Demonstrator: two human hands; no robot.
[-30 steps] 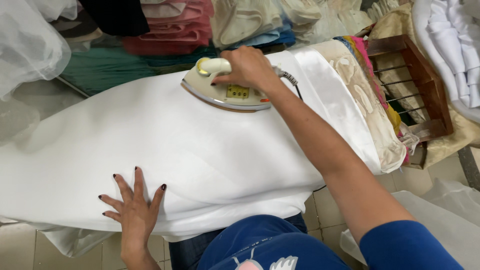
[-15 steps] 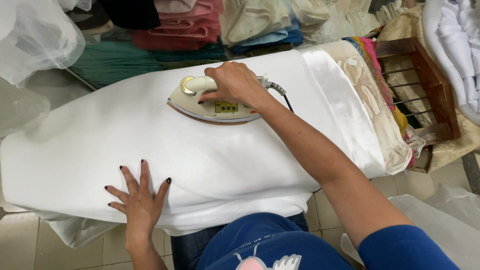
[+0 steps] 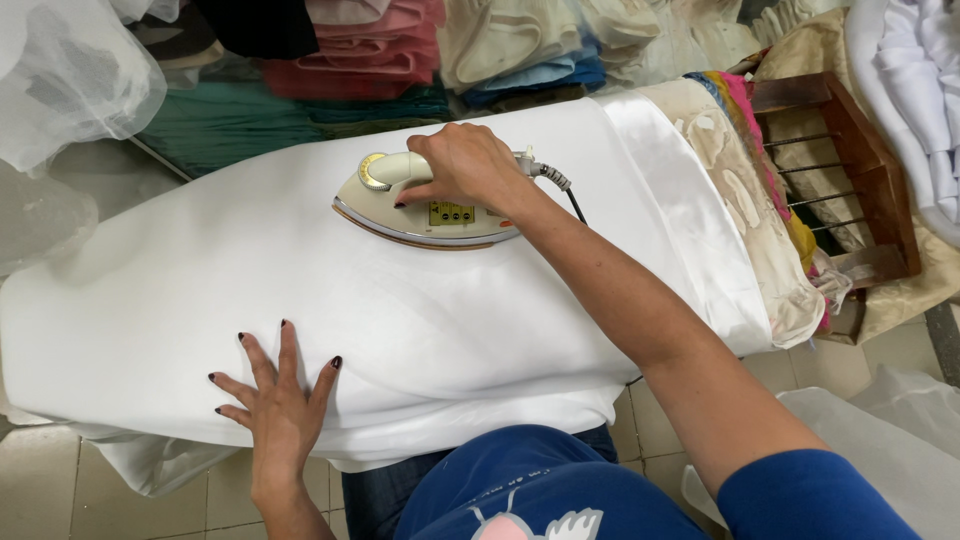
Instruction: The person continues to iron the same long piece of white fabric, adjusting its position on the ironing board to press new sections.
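Slid leftward along the white fabric (image 3: pixel 300 300) since a second ago: cream-coloured iron (image 3: pixel 425 205), now nearer the middle of the cloth, soleplate flat on the surface, nose pointing left. Clamped around the iron's handle: right hand (image 3: pixel 465 165), fingers curled fully over the grip, forearm reaching in from the lower right in a blue sleeve (image 3: pixel 815 495). Trailing from the iron's rear, just behind the wrist: dark cord (image 3: pixel 565 190). Pressed flat on the near edge of the fabric: left hand (image 3: pixel 275 405), fingers spread wide apart, dark nails showing, holding nothing, well apart from the iron. Draped over the padded board's right end: patterned cream cloth (image 3: pixel 745 200). Beyond the board: stacked folded fabrics (image 3: pixel 360 55) in pink, green and blue. At right: wooden rack (image 3: pixel 855 170).
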